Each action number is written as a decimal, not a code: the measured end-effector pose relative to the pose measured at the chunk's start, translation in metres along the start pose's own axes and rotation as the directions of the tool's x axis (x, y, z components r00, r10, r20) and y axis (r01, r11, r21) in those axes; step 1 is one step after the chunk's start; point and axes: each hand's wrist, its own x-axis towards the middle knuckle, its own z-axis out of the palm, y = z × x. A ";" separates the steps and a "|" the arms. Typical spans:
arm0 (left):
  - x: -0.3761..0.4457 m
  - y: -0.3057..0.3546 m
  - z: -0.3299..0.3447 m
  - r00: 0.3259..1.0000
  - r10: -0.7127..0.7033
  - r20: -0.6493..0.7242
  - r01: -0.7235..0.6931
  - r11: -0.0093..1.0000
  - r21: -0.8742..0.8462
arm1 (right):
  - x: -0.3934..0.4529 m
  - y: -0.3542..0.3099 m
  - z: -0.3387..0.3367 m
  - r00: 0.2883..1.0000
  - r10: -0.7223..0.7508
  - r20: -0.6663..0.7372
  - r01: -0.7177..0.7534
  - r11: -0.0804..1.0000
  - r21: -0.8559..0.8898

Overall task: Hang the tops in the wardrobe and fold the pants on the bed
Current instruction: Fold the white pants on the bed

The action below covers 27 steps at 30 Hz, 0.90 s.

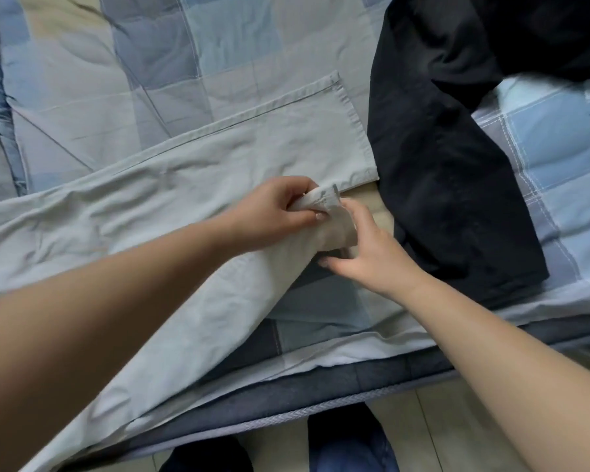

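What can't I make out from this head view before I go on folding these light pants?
- Light pants: waist end cut off by the left and bottom edges.
- Near leg's hem: bunched inside the left hand grip, partly behind the right hand.
- Dark garment: top runs past the upper edge and is blurred; top or pants cannot be told.
- Wardrobe: not in view.
- Bed: full extent cut off on all sides.

No text, label, brand, number or sign can be read anywhere in the view. The pale grey-green pants (191,185), the black garment (450,185) toward two o'clock and the checked bed cover (218,39) all show plain cloth with stitching only.
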 end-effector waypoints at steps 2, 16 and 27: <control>-0.002 0.003 -0.016 0.998 0.009 -0.059 -0.004 0.996 0.091 | 0.000 0.001 0.005 0.997 0.048 0.060 -0.043 0.996 -0.074; 0.043 0.008 0.035 0.927 -0.219 -0.304 0.292 0.931 0.220 | -0.056 0.054 -0.002 0.903 0.429 0.008 -0.402 0.840 0.366; 0.078 0.004 0.101 0.939 -0.216 -0.269 0.222 0.975 -0.009 | -0.066 0.125 -0.061 0.793 0.579 0.190 -0.586 0.638 0.500</control>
